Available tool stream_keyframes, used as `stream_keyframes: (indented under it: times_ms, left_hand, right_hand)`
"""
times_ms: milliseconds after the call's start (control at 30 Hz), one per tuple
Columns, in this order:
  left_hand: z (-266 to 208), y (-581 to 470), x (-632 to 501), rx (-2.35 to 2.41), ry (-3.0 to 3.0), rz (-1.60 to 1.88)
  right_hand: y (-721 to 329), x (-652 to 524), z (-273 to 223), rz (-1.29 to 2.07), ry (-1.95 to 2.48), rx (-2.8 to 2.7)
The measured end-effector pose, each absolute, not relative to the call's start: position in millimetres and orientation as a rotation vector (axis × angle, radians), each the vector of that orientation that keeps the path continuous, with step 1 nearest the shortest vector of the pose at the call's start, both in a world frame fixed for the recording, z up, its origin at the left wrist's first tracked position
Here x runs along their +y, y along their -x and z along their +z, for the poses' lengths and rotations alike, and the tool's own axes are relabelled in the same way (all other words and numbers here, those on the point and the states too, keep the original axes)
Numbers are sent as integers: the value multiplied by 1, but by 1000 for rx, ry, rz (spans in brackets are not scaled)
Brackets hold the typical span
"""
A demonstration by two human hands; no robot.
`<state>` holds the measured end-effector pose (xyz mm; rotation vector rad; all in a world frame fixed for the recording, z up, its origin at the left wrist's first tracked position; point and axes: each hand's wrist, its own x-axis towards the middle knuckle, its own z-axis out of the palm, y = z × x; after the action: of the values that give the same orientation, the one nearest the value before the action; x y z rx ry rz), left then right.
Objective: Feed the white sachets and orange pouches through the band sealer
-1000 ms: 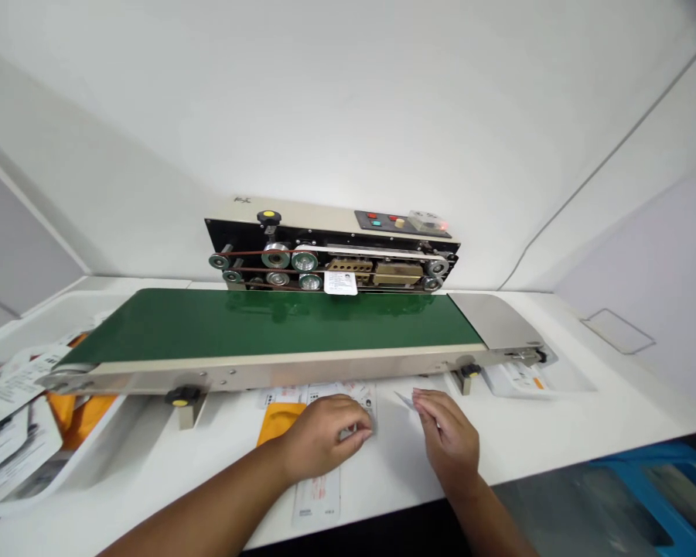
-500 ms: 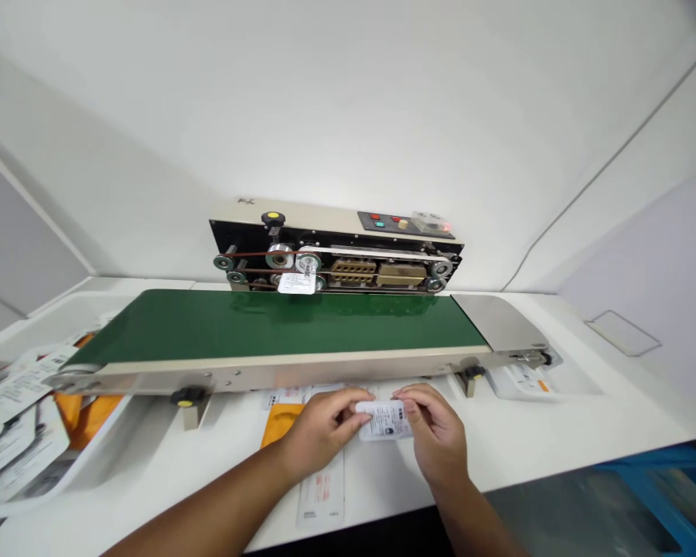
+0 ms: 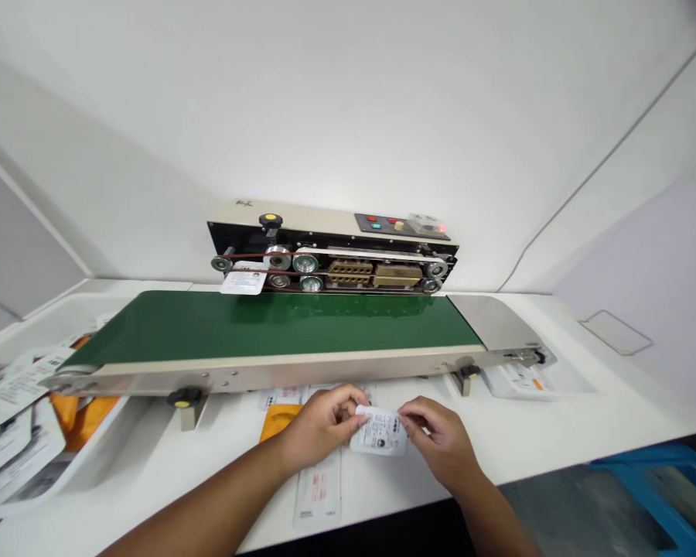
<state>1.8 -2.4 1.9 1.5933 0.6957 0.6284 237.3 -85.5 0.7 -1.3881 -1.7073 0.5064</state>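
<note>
Two hands (image 3: 332, 422) (image 3: 439, 437), pinched packet (image 3: 379, 431) — long axis crosswise (slightly askew), print showing

One camera, up at the person's head, looking forward and down: left hand (image 3: 326, 424) and right hand (image 3: 439, 439) close below, green belt (image 3: 267, 329) stretching left to right farther out, wall (image 3: 348, 100) across the far side, and it's wide, catching a white bin (image 3: 110, 456) at left!
</note>
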Motion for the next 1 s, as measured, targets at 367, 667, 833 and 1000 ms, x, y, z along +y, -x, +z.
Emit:
stream_keyframes:
  times_ms: [367, 667, 833, 1000]
  left_hand:
    - [1, -3, -3, 733, -1569, 572]
    - [-2, -3, 0, 753, -1464, 672]
    - [0, -4, 0, 724, -1407, 700]
    - [1, -5, 0, 634, -1224, 802]
  right_hand:
    - [-242, -85, -10, 977, 1454, -1441]
    - [-240, -87, -4, 942, 1400, -1416]
    - [-236, -88, -11, 1023, 1310, -1301]
    - [-229, -89, -13, 1016, 1110, -1292]
